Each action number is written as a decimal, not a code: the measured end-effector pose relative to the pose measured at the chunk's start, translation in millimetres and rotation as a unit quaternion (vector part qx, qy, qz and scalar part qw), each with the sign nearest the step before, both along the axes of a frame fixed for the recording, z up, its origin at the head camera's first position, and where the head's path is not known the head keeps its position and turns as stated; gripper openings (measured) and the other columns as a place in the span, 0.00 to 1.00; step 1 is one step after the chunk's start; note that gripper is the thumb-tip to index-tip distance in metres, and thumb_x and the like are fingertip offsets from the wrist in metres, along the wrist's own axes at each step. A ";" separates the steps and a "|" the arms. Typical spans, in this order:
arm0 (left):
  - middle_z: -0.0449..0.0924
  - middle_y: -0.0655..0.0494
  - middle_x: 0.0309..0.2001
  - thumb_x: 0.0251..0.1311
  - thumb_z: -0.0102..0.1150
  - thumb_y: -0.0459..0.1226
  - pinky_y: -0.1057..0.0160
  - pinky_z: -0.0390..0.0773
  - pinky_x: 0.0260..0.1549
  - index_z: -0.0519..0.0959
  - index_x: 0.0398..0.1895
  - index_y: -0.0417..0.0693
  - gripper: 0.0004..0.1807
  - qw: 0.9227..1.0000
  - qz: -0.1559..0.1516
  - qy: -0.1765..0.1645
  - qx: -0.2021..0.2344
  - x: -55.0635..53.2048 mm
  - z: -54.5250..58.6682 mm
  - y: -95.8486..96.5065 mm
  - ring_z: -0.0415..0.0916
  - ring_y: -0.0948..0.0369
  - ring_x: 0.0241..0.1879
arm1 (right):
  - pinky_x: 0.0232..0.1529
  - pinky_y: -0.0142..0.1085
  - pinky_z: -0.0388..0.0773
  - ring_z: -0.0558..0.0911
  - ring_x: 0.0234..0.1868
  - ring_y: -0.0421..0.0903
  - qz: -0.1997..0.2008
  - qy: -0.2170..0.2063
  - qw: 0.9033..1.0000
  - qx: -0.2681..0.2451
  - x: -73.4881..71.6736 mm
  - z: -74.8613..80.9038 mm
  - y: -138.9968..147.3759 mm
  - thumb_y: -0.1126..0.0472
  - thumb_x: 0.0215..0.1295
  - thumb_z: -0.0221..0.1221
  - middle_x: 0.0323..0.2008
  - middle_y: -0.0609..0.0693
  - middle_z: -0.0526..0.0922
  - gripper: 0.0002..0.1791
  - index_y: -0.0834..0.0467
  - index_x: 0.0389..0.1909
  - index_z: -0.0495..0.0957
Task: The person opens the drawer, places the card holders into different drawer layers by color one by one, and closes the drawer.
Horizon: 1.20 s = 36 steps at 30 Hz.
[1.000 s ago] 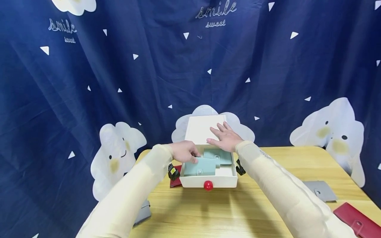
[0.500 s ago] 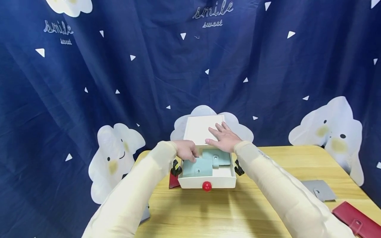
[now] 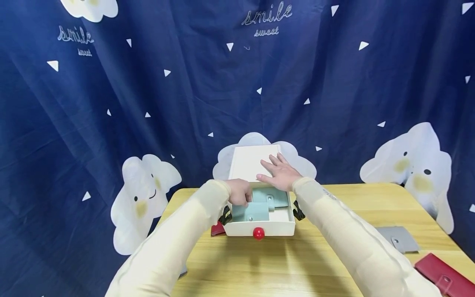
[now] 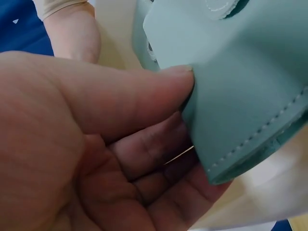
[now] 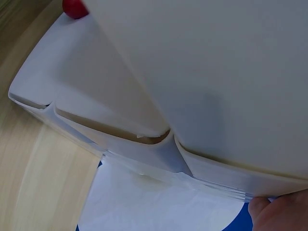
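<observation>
My left hand reaches into the open white drawer and pinches a pale green wallet by its edge. In the left wrist view the thumb lies on top of that wallet, with curled fingers beneath it. A second pale green wallet lies behind it in the drawer, its strap pointing forward. My right hand rests with spread fingers on the white cabinet top. Only part of that hand shows at the cabinet's edge in the right wrist view.
A red knob sticks out from the drawer front. On the wooden table, a red wallet lies left of the drawer; a grey wallet and another red wallet lie to the right. A blue curtain hangs behind.
My left hand has moved a little right and lower into the drawer with the pale green wallet, whose front edge now sits lower. The right hand stays on the cabinet top.
</observation>
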State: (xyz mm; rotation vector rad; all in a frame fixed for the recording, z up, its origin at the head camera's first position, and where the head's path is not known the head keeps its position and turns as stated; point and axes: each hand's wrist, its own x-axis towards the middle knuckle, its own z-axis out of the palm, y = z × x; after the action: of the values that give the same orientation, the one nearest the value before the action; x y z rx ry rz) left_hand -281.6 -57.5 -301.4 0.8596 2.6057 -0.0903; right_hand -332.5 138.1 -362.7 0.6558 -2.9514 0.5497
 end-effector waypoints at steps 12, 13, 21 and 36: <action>0.82 0.61 0.32 0.57 0.60 0.30 0.67 0.73 0.33 0.88 0.37 0.51 0.11 1.000 -0.002 -0.019 -0.001 -5.6 -8.6 0.3 0.71 0.63 0.31 | 0.72 0.52 0.38 0.37 0.75 0.61 0.000 0.008 1.000 0.002 0.1 -0.6 -0.9 0.27 0.65 0.40 0.74 0.61 0.48 0.44 0.51 0.74 0.55; 0.82 0.62 0.32 0.57 0.60 0.29 0.68 0.72 0.34 0.88 0.39 0.50 0.11 1.000 -0.002 -0.021 -0.001 -6.1 -9.5 0.2 0.71 0.63 0.31 | 0.72 0.52 0.38 0.37 0.75 0.60 0.001 0.008 1.000 0.001 0.0 -0.5 -0.9 0.27 0.65 0.40 0.74 0.61 0.48 0.44 0.52 0.74 0.55; 0.82 0.64 0.36 0.57 0.58 0.29 0.67 0.74 0.38 0.87 0.42 0.52 0.14 1.000 -0.001 -0.021 -0.002 -8.4 -14.2 -1.1 0.73 0.63 0.34 | 0.72 0.53 0.38 0.37 0.74 0.61 0.001 0.010 1.000 -0.001 1.3 0.1 -0.8 0.28 0.66 0.41 0.74 0.62 0.49 0.44 0.52 0.74 0.55; 0.80 0.60 0.34 0.61 0.52 0.27 0.67 0.73 0.39 0.85 0.42 0.47 0.14 0.997 -0.030 -0.061 0.045 -9.7 -10.5 -10.5 0.72 0.64 0.35 | 0.72 0.53 0.39 0.36 0.75 0.60 0.001 0.002 1.000 -0.007 0.3 -0.8 -0.4 0.27 0.65 0.40 0.74 0.60 0.48 0.44 0.51 0.74 0.55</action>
State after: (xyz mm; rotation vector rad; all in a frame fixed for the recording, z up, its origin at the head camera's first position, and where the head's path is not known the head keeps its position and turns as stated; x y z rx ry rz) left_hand -291.2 -68.0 -311.9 0.9453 2.4854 0.0624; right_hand -332.2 137.6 -363.6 0.6566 -2.9407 0.5689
